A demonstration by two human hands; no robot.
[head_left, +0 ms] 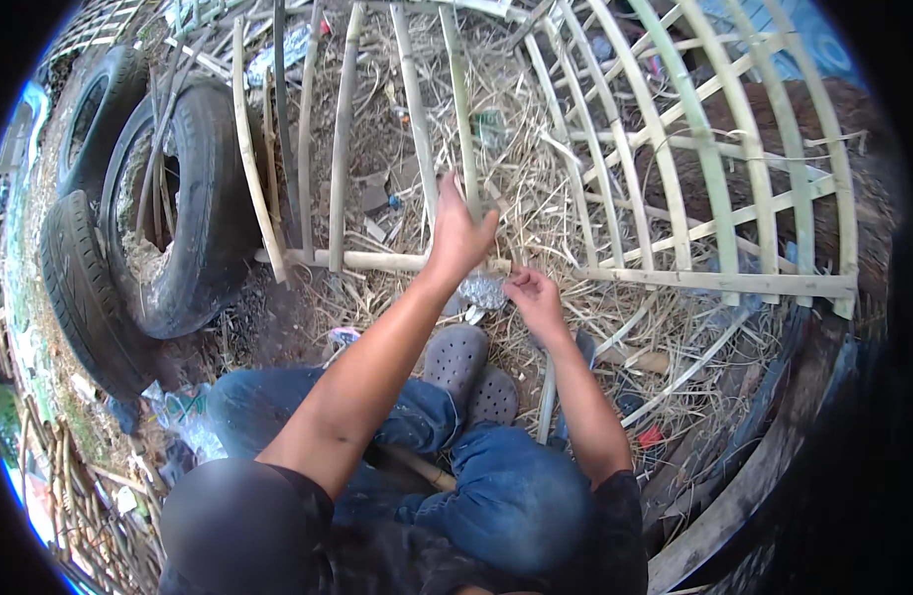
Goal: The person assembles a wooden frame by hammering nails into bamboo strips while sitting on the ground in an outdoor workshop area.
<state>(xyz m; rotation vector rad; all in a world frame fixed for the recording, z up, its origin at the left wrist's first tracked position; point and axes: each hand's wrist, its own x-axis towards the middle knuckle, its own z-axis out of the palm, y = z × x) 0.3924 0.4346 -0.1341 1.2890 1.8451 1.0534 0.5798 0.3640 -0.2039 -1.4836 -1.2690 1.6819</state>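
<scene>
Knees in blue jeans [496, 486] lowest, grey clogs [466, 367] just ahead. Left hand [459, 236] closed round an upright bamboo slat [458, 109]; slat's long axis runs straight away from grip. Right hand [532, 297] just right & nearer, fingers half-curled; can't tell if holding anything. Crosspiece [377, 261] below grip; tyres [169, 208] well left.

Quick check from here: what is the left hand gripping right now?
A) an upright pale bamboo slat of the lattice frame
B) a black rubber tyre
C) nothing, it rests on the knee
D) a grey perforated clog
A: the left hand is closed around an upright pale bamboo slat of the lattice frame, away from tyres and clogs.
</scene>
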